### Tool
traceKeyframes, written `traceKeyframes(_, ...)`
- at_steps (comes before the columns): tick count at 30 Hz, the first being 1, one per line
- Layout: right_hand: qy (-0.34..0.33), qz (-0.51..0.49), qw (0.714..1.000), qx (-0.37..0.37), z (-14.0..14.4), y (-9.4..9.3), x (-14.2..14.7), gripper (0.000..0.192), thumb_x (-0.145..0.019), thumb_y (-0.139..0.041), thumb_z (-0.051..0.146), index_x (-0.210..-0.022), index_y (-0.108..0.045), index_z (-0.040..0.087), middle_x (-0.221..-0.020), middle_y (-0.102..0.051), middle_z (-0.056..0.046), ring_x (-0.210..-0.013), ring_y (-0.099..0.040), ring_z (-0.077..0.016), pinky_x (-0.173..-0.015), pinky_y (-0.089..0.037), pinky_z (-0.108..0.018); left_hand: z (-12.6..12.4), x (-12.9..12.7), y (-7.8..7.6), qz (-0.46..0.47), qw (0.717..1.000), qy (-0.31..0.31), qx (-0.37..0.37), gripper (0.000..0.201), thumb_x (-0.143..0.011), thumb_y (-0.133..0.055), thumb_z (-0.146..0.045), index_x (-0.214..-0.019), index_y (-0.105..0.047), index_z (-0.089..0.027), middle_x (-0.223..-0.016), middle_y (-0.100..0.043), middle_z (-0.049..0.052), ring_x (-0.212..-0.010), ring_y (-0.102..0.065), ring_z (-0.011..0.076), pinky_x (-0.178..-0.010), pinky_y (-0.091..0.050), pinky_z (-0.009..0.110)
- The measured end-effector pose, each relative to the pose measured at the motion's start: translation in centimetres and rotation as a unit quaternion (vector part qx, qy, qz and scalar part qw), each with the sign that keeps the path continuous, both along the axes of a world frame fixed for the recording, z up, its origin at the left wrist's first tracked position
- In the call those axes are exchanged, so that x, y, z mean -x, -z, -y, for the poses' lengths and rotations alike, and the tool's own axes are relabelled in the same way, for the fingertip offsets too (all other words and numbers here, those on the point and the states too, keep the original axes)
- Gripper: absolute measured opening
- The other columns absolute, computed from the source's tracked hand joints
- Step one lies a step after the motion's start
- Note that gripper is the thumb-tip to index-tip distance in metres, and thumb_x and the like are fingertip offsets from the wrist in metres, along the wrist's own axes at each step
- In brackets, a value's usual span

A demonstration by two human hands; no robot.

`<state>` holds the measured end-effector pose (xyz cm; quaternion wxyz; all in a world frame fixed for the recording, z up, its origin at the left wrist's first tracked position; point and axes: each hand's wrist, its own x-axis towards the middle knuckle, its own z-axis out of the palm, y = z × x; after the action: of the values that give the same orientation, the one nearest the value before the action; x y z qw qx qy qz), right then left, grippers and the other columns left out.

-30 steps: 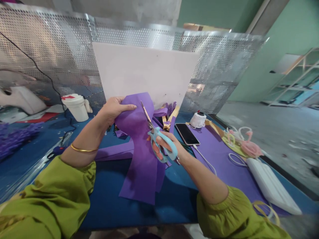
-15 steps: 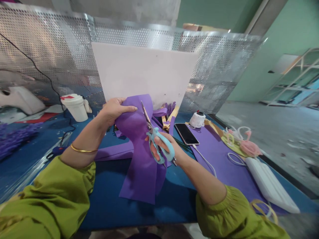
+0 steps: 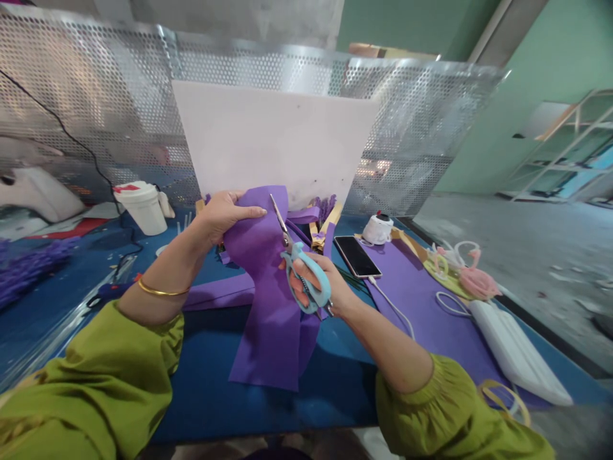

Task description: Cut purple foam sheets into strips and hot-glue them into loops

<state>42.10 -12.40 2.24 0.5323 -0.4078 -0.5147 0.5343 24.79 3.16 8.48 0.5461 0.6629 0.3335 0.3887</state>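
My left hand (image 3: 223, 214) pinches the upper left edge of a purple foam sheet (image 3: 268, 300) and holds it up over the blue table (image 3: 211, 377). My right hand (image 3: 318, 287) grips light-blue-handled scissors (image 3: 299, 265). Their blades point up and away into the sheet near its top right edge. The sheet's lower end hangs down to the table. More purple strips (image 3: 218, 295) lie under it.
A white board (image 3: 272, 140) leans on a perforated metal screen (image 3: 96, 96) behind. A white tub (image 3: 141, 207), a phone (image 3: 357, 255) with cable, a tape roll (image 3: 378, 230), a pink flower piece (image 3: 472, 278), a white flat block (image 3: 517, 351) and purple flowers (image 3: 23, 268) surround the work area.
The scissors and my right hand have shifted slightly left and nearer, along the sheet. My left hand has kept its pinch and moved a little down-right with the view.
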Motion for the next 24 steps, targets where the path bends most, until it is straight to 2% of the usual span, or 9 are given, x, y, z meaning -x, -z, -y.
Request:
traceKeyframes(9,0.008,0.006,1.0,-0.013,0.0,0.0,-0.1,0.051,-0.08,-0.068,0.065,-0.093,-0.06,0.017,-0.06,-0.059,0.002,-0.041,-0.054,-0.0126,-0.037,-0.039,-0.024,0.4,-0.8,0.6,-0.025,0.998,0.063,0.021,0.049,-0.048,-0.091,-0.036,-0.091,-0.075,-0.016,-0.078,-0.075,0.003,-0.063,-0.068,0.0191,-0.059,-0.057,0.029)
traceKeyframes(18,0.027,-0.002,1.0,0.005,-0.2,0.1,-0.1,0.045,-0.079,-0.071,0.06,-0.088,-0.061,0.016,-0.056,-0.054,0.005,-0.037,-0.049,-0.0095,-0.034,-0.036,-0.022,-0.1,-0.7,1.0,-0.02,0.998,0.053,0.022,0.046,-0.05,-0.091,-0.035,-0.09,-0.075,-0.017,-0.077,-0.075,0.003,-0.061,-0.068,0.019,-0.058,-0.058,0.029)
traceKeyframes(24,0.016,-0.013,1.0,0.001,-0.3,0.3,-0.3,0.052,-0.078,-0.07,0.066,-0.092,-0.061,0.017,-0.059,-0.059,0.002,-0.042,-0.055,-0.0131,-0.038,-0.041,-0.024,0.6,-1.2,1.2,-0.047,0.993,0.102,0.032,0.038,-0.052,-0.09,-0.029,-0.086,-0.077,-0.018,-0.075,-0.075,0.002,-0.06,-0.068,0.0188,-0.057,-0.059,0.029)
